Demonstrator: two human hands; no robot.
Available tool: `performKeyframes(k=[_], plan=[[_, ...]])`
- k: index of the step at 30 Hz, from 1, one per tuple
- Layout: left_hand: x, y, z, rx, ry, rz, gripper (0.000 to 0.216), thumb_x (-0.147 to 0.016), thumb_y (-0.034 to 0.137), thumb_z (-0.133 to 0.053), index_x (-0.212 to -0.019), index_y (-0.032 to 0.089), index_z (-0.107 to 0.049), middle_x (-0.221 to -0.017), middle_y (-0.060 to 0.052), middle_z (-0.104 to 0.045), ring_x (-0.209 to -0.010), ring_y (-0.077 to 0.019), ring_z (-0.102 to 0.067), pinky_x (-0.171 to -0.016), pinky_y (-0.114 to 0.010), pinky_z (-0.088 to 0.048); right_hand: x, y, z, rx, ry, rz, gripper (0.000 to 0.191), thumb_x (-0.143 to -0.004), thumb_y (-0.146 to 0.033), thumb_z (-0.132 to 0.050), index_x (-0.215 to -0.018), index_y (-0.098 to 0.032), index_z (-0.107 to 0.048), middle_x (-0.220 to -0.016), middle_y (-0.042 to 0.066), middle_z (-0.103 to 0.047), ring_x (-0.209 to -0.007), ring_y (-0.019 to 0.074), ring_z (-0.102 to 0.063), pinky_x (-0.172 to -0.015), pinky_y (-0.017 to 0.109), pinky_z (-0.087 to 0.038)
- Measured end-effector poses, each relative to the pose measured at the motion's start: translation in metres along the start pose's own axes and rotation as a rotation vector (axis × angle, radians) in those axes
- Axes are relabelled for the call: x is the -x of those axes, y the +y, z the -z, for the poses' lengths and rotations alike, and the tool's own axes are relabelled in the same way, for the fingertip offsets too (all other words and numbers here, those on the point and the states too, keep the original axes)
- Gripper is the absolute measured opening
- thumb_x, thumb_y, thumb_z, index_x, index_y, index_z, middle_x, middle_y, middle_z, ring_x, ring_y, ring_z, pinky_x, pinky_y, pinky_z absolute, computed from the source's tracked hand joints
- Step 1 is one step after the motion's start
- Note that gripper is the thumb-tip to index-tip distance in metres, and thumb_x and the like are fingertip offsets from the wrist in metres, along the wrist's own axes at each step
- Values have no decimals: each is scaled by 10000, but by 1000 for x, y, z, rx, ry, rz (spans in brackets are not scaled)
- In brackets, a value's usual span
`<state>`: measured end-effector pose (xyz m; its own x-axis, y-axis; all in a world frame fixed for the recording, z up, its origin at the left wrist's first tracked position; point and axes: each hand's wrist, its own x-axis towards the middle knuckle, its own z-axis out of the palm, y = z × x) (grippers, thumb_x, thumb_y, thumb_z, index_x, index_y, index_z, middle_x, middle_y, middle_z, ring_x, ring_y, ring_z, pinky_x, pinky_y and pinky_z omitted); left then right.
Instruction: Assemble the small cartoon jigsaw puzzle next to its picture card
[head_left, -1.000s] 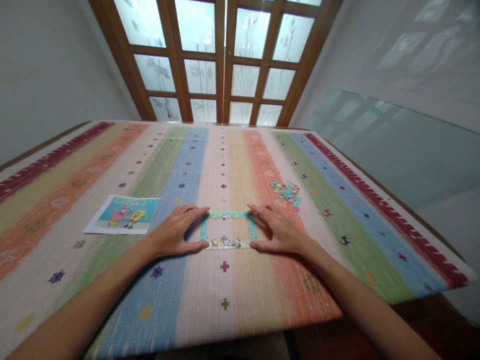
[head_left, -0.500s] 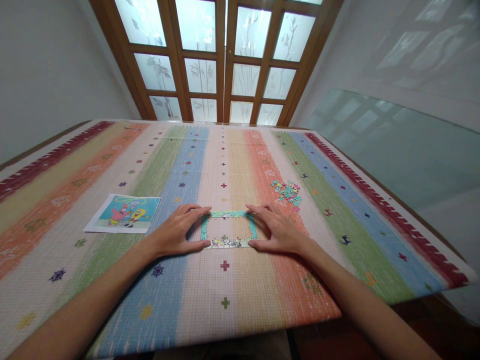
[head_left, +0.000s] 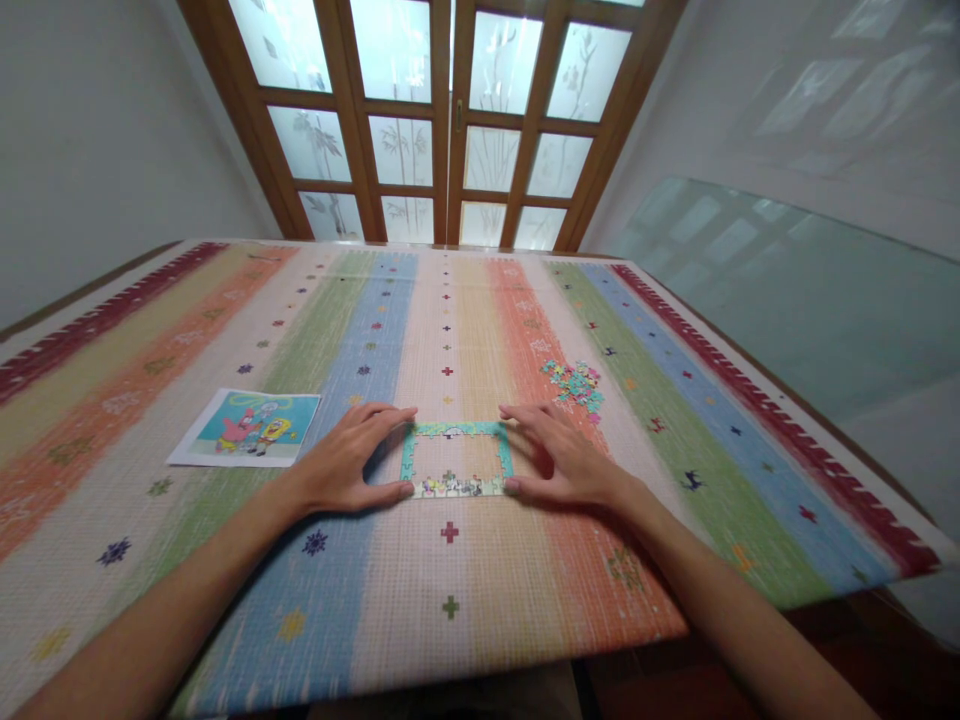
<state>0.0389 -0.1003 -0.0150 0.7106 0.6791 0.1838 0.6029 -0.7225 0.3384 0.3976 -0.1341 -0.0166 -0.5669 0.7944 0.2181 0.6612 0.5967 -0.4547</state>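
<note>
A small rectangular jigsaw frame (head_left: 456,487), teal-edged with an empty middle, lies on the striped tablecloth (head_left: 480,580) in front of me. My left hand (head_left: 346,462) rests at its left side, fingers spread, thumb and forefinger touching the left corners. My right hand (head_left: 564,457) mirrors it on the right side, fingers spread and touching the right corners. Neither hand has lifted anything. A heap of loose puzzle pieces (head_left: 574,384) sits just beyond my right hand.
A cartoon reference picture (head_left: 247,428) lies flat to the left of my left hand. The table's near edge runs below my forearms; its right edge (head_left: 825,440) drops off beside a glass panel. Wooden frosted-glass doors (head_left: 450,120) stand behind the table.
Both hands have shifted very slightly outward along the frame's sides; the puzzle frame has stayed in place.
</note>
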Motion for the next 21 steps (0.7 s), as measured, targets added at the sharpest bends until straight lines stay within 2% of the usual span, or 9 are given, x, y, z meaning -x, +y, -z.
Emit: performKeyframes(k=[7, 21], plan=[[0, -2, 0, -6, -35, -10, 865, -822, 586, -701, -1525, 226, -347, -1422, -158, -554, -1296, -381, -504, -1125, -591, -395, 1, 6, 0, 28, -55, 23, 950, -790, -431, -785, -1610, -270, -333, -1469, 126, -565, -1233, 382, -514, -1071, 625, -457], [0, -1, -3, 15, -10, 4, 847, -830, 594, -692, -1523, 233, -363, -1402, -152, -557, -1271, -369, -522, -1093, -563, -437, 0, 5, -2, 23, -44, -11, 987, -767, -420, -799, -1618, -279, -320, -1418, 129, -594, -1204, 381, -524, -1045, 621, -474]])
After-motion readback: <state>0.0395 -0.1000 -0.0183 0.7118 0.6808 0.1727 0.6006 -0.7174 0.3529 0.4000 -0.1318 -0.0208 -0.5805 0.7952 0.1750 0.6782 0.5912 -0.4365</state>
